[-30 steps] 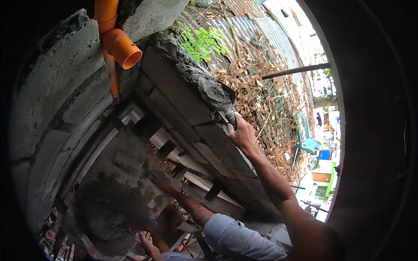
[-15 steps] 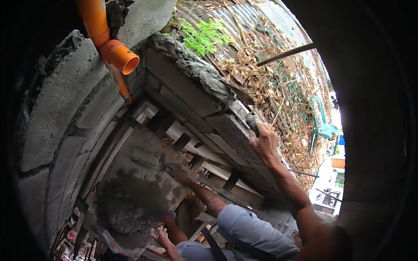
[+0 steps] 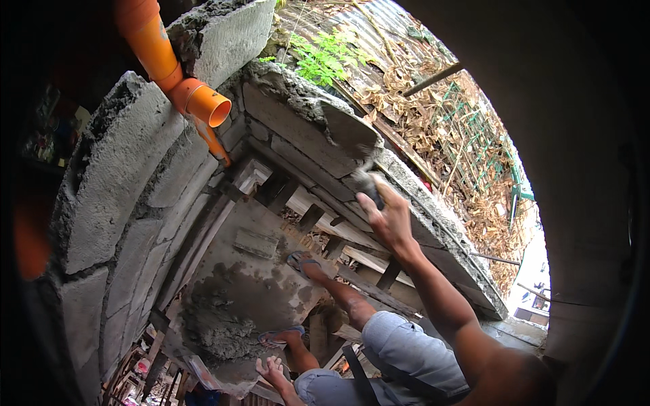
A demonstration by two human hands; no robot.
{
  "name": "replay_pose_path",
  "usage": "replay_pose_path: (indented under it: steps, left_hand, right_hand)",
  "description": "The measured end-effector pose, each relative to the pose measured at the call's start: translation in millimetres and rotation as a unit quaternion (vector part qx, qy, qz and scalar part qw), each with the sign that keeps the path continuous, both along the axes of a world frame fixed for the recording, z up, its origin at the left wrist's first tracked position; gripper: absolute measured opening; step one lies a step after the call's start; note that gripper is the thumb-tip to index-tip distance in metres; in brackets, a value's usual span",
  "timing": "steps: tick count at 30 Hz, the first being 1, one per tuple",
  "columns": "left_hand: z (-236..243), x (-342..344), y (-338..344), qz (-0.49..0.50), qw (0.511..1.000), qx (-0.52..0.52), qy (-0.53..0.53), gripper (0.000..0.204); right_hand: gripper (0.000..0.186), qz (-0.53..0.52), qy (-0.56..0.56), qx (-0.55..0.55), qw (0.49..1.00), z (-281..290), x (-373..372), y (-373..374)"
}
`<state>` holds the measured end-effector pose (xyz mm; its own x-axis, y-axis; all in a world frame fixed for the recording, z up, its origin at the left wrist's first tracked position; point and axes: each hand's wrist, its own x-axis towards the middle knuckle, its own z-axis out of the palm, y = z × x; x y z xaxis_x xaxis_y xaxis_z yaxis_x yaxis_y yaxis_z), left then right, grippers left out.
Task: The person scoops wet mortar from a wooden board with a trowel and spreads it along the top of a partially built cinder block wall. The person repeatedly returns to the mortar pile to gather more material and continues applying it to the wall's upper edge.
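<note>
My right hand (image 3: 388,215) is wrapped round the dark handle of a trowel (image 3: 351,132). The handle is smeared by motion. Its grey blade lies against the upper inner face of the block wall (image 3: 288,111), just below the rough mortar (image 3: 274,76) along the top edge. Low in the picture, my left hand (image 3: 273,373) hangs with its fingers apart, holding nothing. Beyond it a heap of wet mortar (image 3: 220,331) sits on a grey board (image 3: 233,220), close to my sandalled feet.
An orange pipe (image 3: 152,47) with an open branch comes down in the corner. A second block wall (image 3: 128,169) stands at left. Thin rods (image 3: 433,80) stick out at right, over dry leaves (image 3: 433,135) and corrugated sheets. A block piece (image 3: 256,243) lies on the board.
The trowel has moved from over the wall's top edge to its inner face, with my right hand drawn left and inward. My view has shifted slightly. The left hand stays open.
</note>
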<state>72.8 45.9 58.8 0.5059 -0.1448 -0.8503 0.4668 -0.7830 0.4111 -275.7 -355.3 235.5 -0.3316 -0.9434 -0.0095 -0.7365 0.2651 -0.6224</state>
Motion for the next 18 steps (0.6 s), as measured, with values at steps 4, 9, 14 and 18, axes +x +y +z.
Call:
replay_pose_path:
  steps: [4,9,14,18]
  left_hand:
    - [-5.6,2.9,2.3,0.013,1.0,0.015,0.002,0.059]
    - [-3.7,1.4,2.3,-0.009,1.0,0.009,-0.001,0.06]
    - [2.0,4.4,-1.6,-0.015,1.0,-0.014,0.013,0.06]
    - [4.5,13.9,1.4,-0.026,0.999,-0.021,0.008,0.059]
  right_hand:
    - [0.039,0.025,-0.042,0.078,0.996,-2.1,-2.3,-24.7]
    - [0.04,-0.086,0.102,0.232,0.964,-2.7,-7.1,7.8]
    - [0.032,0.114,0.191,-0.003,0.975,-18.8,-16.5,24.0]
    - [0.029,-0.058,0.251,0.106,0.96,-33.6,-49.5,45.3]
